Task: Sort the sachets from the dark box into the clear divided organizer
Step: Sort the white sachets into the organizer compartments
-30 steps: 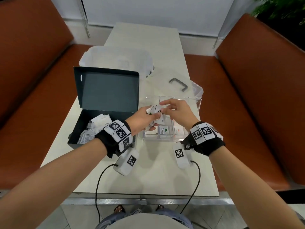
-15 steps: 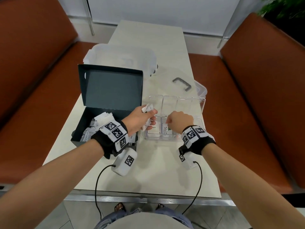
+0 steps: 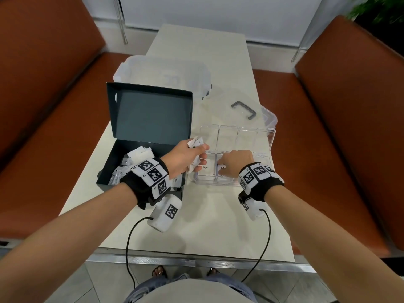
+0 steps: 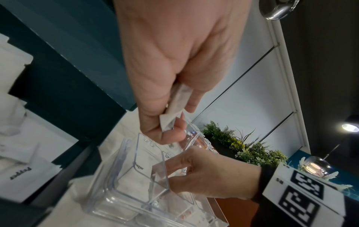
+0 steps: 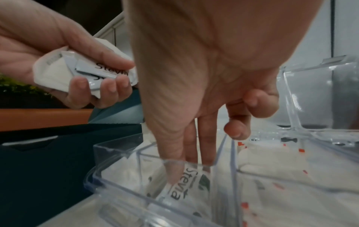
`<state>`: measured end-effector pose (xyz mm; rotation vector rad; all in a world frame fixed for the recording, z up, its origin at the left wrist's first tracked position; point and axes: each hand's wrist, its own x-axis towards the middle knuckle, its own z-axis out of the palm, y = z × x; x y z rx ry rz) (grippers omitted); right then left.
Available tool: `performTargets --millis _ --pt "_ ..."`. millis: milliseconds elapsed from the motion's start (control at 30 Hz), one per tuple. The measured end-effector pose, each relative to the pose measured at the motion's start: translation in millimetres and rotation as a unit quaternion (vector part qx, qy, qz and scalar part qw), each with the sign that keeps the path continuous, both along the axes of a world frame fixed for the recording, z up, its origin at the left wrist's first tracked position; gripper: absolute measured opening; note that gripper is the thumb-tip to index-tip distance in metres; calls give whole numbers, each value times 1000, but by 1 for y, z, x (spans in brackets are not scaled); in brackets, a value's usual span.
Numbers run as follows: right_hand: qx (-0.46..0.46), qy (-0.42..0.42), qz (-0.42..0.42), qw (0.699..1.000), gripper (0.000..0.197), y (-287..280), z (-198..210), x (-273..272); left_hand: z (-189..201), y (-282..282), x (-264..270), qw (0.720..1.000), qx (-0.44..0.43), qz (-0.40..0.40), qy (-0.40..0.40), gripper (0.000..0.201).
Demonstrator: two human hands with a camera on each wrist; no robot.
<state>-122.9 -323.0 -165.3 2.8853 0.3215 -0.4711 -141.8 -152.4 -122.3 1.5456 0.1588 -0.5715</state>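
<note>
Here left hand (image 3: 185,158) grips sachets (image 5: 56,69); right hand (image 3: 236,163) pinches Stevia sachet (image 5: 179,188).

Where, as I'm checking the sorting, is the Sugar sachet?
In the head view, the Sugar sachet lies in the clear organizer, near-left compartment, between the left hand and the right hand.

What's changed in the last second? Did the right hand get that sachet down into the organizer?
The right hand left the bundle of sachets in the left hand, dropped toward the person and now pinches a Stevia sachet inside the clear organizer, in the near-row compartment beside the Sugar sachet. The left hand keeps gripping its bundle; dark box and organizer stayed put.
</note>
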Motion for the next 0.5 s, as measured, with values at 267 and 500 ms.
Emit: performTargets --millis 267,500 --pt "104 -12 -68 992 36 -12 13 2 6 0 -3 996 -75 3 46 22" --pt "428 -118 -150 883 22 -6 43 -14 11 0 -4 982 -165 0 90 20"
